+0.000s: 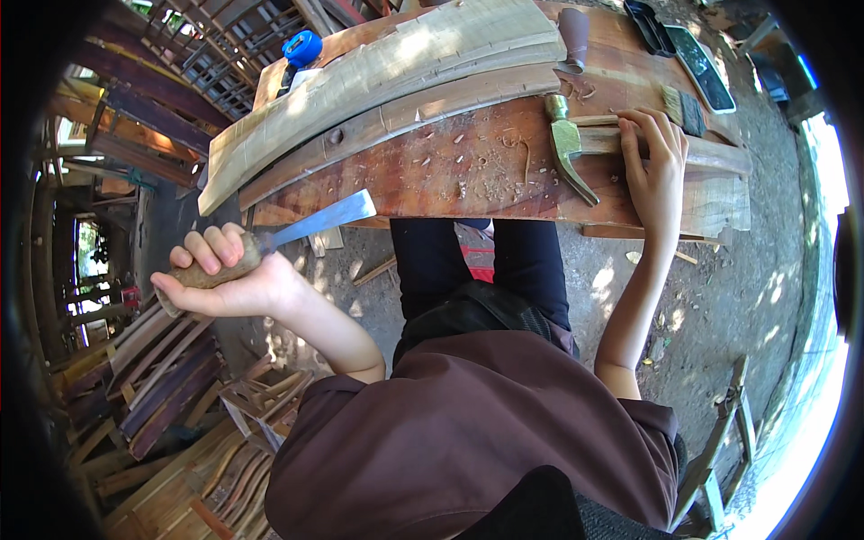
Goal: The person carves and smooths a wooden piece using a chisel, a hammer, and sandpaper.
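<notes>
The left hand (236,274) is clamped around the wooden handle of a chisel (270,243), held off the tabletop's (432,180) near left edge. The right hand (655,171) closes on the hammer's (576,144) handle, lying right. Both tools look stiff and heavy-headed; they are best taken by their handles.

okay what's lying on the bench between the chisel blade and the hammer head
In the head view, only wood chips and shavings lie scattered on the reddish bench top between the chisel and the hammer; no other tool.
</notes>
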Available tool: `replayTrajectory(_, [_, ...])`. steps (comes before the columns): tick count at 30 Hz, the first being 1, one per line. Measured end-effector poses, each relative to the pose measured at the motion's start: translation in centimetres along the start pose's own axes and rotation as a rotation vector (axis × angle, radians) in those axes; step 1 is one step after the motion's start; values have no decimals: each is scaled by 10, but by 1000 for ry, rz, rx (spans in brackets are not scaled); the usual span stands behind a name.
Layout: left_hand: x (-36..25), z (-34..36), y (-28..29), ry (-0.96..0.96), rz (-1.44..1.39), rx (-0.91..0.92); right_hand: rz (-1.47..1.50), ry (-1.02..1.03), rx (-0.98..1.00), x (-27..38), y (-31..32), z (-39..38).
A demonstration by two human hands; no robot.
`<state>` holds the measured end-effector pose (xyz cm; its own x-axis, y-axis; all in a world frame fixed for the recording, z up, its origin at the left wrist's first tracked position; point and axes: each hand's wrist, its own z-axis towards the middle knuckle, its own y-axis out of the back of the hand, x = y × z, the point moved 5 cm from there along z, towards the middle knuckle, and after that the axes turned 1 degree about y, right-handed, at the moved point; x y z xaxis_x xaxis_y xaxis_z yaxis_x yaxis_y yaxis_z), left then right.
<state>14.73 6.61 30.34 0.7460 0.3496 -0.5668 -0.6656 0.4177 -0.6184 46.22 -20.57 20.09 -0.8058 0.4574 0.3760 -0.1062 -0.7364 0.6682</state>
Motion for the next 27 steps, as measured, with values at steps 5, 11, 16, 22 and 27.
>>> replayTrajectory(5, [31,0,-41,-43,-11,76,43,-10,9,1,1,1])
replayTrajectory(11, [86,-11,-73,20,-53,147,30,-15,17,0,2,2])
replayTrajectory(16, [103,-24,-83,-10,45,322,23,-63,51,7,1,4])
replayTrajectory(22, [90,-16,-76,-21,108,179,-4,-124,94,9,-4,5])
replayTrajectory(27, [92,5,-73,32,287,-74,2,-136,108,6,-6,9])
